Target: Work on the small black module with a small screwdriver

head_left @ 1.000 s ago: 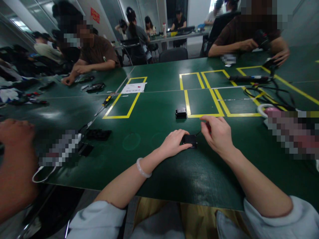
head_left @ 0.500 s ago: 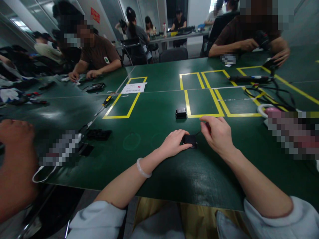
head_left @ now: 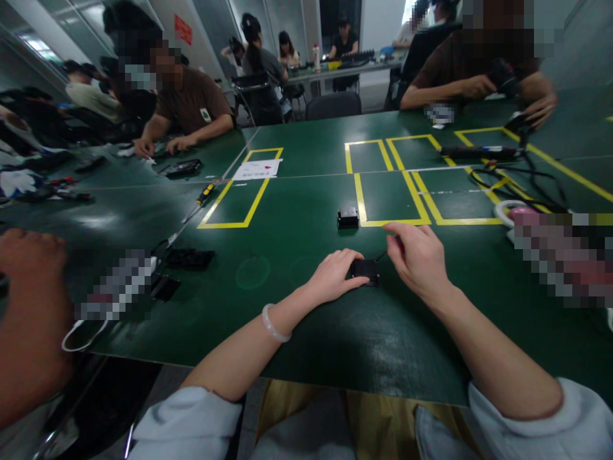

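Observation:
My left hand grips a small black rectangular block on the green table, thumb at its near edge and fingers at its far left side. Pinched in my right hand is a thin dark rod, which slants down to the block's upper right corner. Its far end and exact kind are hidden by the fingers. Just beyond my hands sits a second black block, touched by neither hand.
Yellow tape outlines mark the green table. A yellow-and-black screwdriver and flat black parts lie to the left. Cables lie at the right. A co-worker's arm reaches in from the left; others sit opposite.
Both my hands, the block and the rod stay in nearly the same place. The co-worker opposite on the left has shifted their hands slightly.

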The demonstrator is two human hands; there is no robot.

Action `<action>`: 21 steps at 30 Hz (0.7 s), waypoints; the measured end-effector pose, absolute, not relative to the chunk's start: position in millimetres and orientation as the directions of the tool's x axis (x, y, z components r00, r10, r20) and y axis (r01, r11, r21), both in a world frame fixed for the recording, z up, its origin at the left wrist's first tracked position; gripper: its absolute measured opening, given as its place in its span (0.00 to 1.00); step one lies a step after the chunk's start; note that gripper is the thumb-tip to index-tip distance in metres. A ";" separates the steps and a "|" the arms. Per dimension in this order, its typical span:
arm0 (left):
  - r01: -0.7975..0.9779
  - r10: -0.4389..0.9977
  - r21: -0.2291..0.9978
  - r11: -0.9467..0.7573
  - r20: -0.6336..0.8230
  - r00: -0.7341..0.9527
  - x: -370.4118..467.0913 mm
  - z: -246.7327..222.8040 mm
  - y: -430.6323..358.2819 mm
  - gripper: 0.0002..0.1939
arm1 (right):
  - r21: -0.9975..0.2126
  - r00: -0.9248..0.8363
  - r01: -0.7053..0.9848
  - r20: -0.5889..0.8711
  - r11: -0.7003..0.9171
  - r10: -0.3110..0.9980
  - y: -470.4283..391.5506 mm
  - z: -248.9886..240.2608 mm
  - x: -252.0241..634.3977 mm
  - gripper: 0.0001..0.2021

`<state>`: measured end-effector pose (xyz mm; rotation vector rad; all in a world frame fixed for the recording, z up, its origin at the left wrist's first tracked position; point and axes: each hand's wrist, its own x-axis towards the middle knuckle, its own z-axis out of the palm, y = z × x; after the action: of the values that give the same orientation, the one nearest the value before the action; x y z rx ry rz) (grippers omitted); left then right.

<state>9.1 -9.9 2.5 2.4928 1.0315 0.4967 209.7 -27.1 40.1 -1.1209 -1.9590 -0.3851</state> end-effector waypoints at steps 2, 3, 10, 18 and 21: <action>0.585 0.727 0.487 -0.649 0.171 0.665 9.1 2.5 -10.0 0.20 | -0.128 -0.260 0.822 0.782 0.554 0.567 -27.0 40.2 209.6 0.09; 0.585 0.728 0.488 -0.648 0.171 0.664 9.0 2.5 -10.0 0.20 | -0.126 -0.263 0.824 0.779 0.553 0.569 -27.2 40.6 209.6 0.08; 0.583 0.726 0.489 -0.649 0.166 0.668 9.0 3.0 -9.7 0.20 | -0.110 -0.270 0.832 0.777 0.544 0.569 -27.5 40.8 209.5 0.08; 0.591 0.727 0.478 -0.650 0.167 0.666 9.4 2.4 -9.8 0.21 | -0.146 -0.233 0.843 0.769 0.519 0.595 -27.0 39.1 209.1 0.10; 0.595 0.729 0.474 -0.649 0.165 0.664 9.6 2.0 -9.8 0.21 | -0.148 -0.246 0.837 0.758 0.527 0.604 -27.5 40.0 209.7 0.07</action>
<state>9.6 -9.8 2.0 2.4998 1.0415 0.4858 209.7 -27.5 40.0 -1.1735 -1.9605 -0.3666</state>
